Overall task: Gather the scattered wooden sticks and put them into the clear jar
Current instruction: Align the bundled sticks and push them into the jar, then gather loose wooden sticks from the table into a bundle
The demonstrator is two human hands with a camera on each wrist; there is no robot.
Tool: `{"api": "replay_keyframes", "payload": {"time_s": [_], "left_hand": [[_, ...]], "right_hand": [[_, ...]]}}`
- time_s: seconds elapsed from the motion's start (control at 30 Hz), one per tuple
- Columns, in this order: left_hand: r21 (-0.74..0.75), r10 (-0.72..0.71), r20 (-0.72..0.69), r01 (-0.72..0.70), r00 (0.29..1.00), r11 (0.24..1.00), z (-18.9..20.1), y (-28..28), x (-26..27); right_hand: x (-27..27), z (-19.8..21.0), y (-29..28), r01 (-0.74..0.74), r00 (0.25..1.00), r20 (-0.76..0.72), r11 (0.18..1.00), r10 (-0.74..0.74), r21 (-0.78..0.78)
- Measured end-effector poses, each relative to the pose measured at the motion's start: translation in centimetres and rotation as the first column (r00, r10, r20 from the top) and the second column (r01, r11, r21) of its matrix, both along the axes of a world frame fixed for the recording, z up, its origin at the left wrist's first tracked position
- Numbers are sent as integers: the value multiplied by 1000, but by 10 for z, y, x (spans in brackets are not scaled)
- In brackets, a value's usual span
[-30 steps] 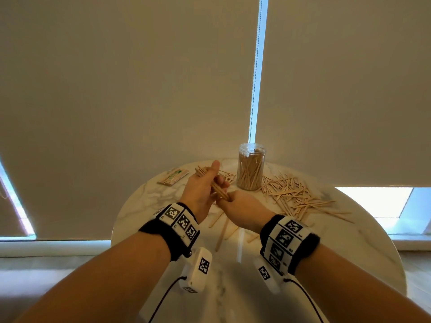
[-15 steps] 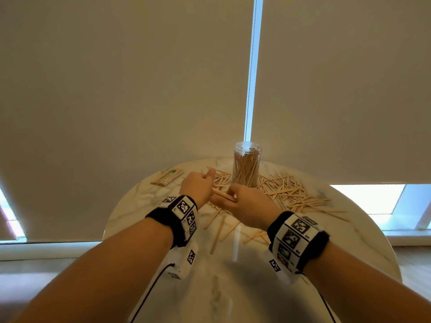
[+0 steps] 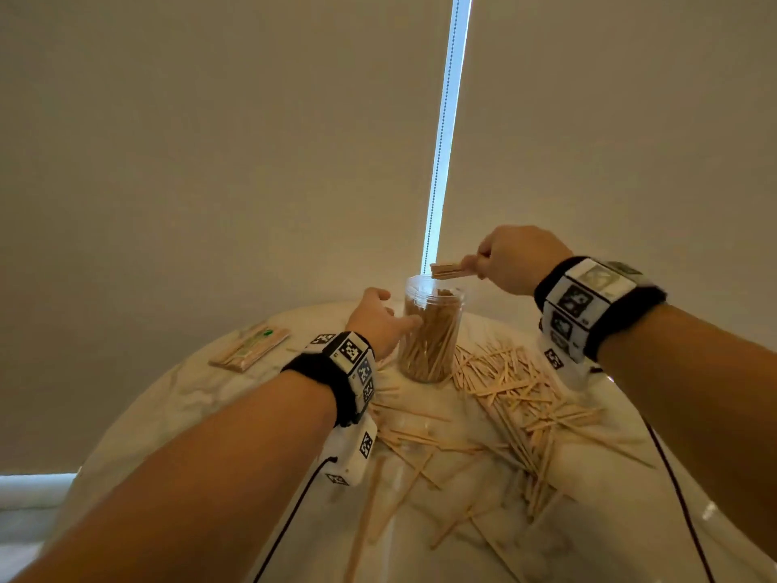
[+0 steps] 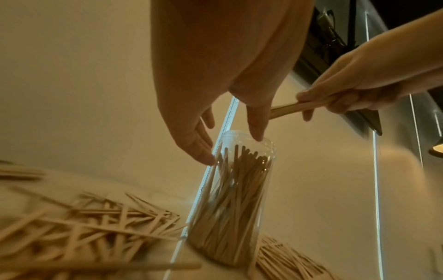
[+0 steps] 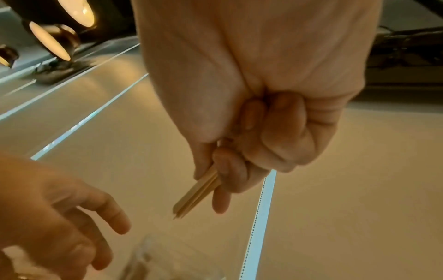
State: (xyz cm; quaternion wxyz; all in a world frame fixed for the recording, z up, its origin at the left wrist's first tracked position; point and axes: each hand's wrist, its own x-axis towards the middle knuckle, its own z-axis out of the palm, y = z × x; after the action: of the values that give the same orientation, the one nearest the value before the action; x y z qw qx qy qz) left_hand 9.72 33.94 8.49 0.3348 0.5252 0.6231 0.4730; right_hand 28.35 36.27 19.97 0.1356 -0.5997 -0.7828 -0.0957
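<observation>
The clear jar (image 3: 429, 338) (image 4: 230, 199) stands upright at the back of the round marble table (image 3: 202, 418), open at the top and packed with wooden sticks. My right hand (image 3: 483, 263) (image 5: 215, 180) grips a small bundle of sticks (image 3: 447, 270) (image 5: 196, 195), held nearly level just above the jar's mouth. My left hand (image 3: 389, 317) (image 4: 231, 147) is open, its spread fingers at the jar's upper left side; I cannot tell if they touch it. Scattered sticks (image 3: 517, 397) (image 4: 84, 227) lie right of and in front of the jar.
A flat wrapped packet of sticks (image 3: 252, 347) lies at the table's back left. Pale roller blinds hang close behind the table, with a bright gap and bead chain (image 3: 441, 140) above the jar. Wrist-camera cables trail over the table on both sides.
The hands have parted. My right hand has carried the bundle up and back to above the jar's mouth. My left hand let go of the sticks and reached to the jar's side.
</observation>
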Motion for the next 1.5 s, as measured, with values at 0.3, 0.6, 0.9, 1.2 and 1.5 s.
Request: {"api": "replay_keyframes", "payload": {"time_s": [0.3,0.6,0.9,1.2,1.5], "left_hand": [[3,-157,-63,157,986,988,-13,68,18],[34,-151,-166,159,974,987,-24,74,14],[49,-131,-154,140,979,989,-30,73,14],[-191,-183,-493,99,851,976,-9,1,-3],[-569,-524,-747,13,408,822,-37,-131,5]], "right_hand": [[-80,-17,106,1,899,433,987,69,-158],[-101,-36,138,29,729,680,989,81,-148],[-72,-35,105,-159,959,188,953,210,-256],[-14,-26,0,-248,961,-164,957,224,-148],[26,-121,-122,-65,959,145,685,245,-726]]}}
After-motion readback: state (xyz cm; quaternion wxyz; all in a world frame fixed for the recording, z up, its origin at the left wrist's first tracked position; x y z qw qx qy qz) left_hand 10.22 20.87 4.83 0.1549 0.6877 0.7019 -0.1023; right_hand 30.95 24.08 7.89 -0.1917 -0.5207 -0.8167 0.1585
